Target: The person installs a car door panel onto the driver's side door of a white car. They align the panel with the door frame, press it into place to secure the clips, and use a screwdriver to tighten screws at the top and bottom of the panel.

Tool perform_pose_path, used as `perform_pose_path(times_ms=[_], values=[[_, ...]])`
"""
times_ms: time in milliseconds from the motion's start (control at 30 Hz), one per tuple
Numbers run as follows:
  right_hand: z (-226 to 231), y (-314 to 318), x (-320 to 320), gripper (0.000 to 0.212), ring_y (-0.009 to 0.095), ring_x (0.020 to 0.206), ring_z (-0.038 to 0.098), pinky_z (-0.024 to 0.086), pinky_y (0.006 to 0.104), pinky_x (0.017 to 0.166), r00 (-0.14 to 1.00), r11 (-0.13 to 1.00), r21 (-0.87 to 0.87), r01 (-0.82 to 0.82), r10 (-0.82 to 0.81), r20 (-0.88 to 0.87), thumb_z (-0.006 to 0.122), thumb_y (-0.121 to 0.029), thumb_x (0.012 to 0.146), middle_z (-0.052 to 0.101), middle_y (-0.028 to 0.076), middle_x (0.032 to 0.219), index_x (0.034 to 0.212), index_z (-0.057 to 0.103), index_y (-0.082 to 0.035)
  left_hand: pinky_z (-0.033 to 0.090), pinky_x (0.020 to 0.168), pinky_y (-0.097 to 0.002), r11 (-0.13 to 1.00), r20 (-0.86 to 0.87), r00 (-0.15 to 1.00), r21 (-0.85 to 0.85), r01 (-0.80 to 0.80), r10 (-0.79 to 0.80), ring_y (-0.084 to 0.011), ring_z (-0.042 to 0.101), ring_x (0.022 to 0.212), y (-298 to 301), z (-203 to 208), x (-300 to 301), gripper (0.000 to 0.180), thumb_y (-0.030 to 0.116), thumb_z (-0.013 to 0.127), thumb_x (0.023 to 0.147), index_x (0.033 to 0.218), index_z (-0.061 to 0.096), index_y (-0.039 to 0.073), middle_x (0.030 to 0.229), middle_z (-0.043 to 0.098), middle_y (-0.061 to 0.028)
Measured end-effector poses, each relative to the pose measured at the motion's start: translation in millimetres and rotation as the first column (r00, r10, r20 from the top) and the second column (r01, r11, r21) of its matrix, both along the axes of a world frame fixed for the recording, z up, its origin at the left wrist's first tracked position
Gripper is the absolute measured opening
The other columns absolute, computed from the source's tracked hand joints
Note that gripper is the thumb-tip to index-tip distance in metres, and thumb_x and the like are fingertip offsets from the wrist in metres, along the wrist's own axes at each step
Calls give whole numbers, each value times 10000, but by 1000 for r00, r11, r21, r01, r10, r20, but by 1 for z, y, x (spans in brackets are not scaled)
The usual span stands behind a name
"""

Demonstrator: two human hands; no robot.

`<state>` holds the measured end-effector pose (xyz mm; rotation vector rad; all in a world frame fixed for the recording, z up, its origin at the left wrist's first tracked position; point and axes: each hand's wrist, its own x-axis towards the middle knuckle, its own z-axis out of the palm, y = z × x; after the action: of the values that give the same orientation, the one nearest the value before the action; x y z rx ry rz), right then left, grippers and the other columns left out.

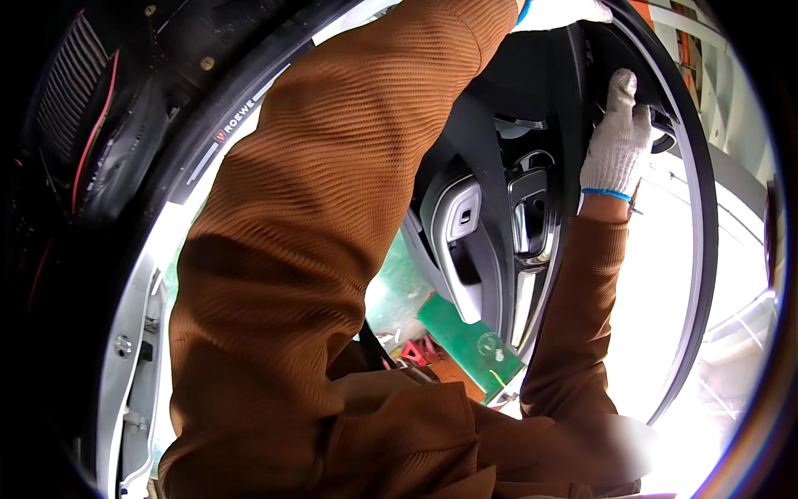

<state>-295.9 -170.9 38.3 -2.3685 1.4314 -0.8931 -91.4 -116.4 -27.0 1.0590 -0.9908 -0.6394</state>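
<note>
Currently, the door is standing between two brown sleeves; the right hand is lying at its window side, one finger pointing, the left hand showing at its far end, both grips unclear.

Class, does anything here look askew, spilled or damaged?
Nothing stands out. The black-and-grey plastic door panel shows no obvious crack or spill, and the white knitted right-hand glove no visible tear. The picture's overexposed right side cannot be judged.
</note>
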Motion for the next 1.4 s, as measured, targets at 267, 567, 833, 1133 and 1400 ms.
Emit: perform_pose_path(times_ms=[267, 567, 833, 1133, 1400], values=[[7, 6, 1, 748, 163, 713, 624, 547, 341, 705, 988, 996, -44, 74, -79, -136, 710, -684, 957, 658, 98, 767, 1048, 728, 58, 517, 1023, -377, 998, 62, 997, -41, -44, 47, -292, 707, 1146, 5, -2, -5, 374, 371, 610, 1034, 1189, 770, 71, 1203, 769, -141], [5, 16, 7, 645, 240, 966, 742, 600, 383, 914, 994, 1000, -13, 4, -5, -110, 785, -551, 959, 773, 178, 1016, 1165, 738, 59, 509, 1050, -373, 989, 235, 969, -140, -49, 81, -299, 693, 1188, -29, -17, 7, 334, 284, 560, 1057, 1189, 769, 59, 1239, 757, -143], [0, 15, -1, 506, 269, 1216, 675, 521, 391, 1099, 904, 973, -89, -213, 231, 359, 612, -341, 1107, 705, 195, 1272, 1417, 590, 59, 516, 1026, -364, 997, 69, 997, -75, 25, -20, -276, 704, 1138, -8, -7, 10, 291, 267, 625, 1040, 1193, 770, 67, 1189, 767, -141], [4, 18, 9, 477, 224, 1138, 675, 510, 357, 1064, 920, 990, -39, -137, 142, 365, 591, -378, 1117, 697, 165, 1232, 1377, 647, 17, 519, 1030, -363, 992, 11, 1000, -124, 20, -19, -278, 706, 1153, -13, -19, 5, 287, 255, 633, 1042, 1194, 761, 49, 1187, 764, -151], [6, 11, 2, 460, 232, 1261, 643, 481, 363, 1136, 919, 991, 57, -122, 91, 384, 607, -306, 1108, 687, 158, 1336, 1410, 618, 41, 511, 1049, -368, 999, 1, 1000, -30, 29, -29, -292, 705, 1178, 6, -9, 2, 366, 334, 567, 1082, 1252, 742, 61, 1241, 756, -149]])
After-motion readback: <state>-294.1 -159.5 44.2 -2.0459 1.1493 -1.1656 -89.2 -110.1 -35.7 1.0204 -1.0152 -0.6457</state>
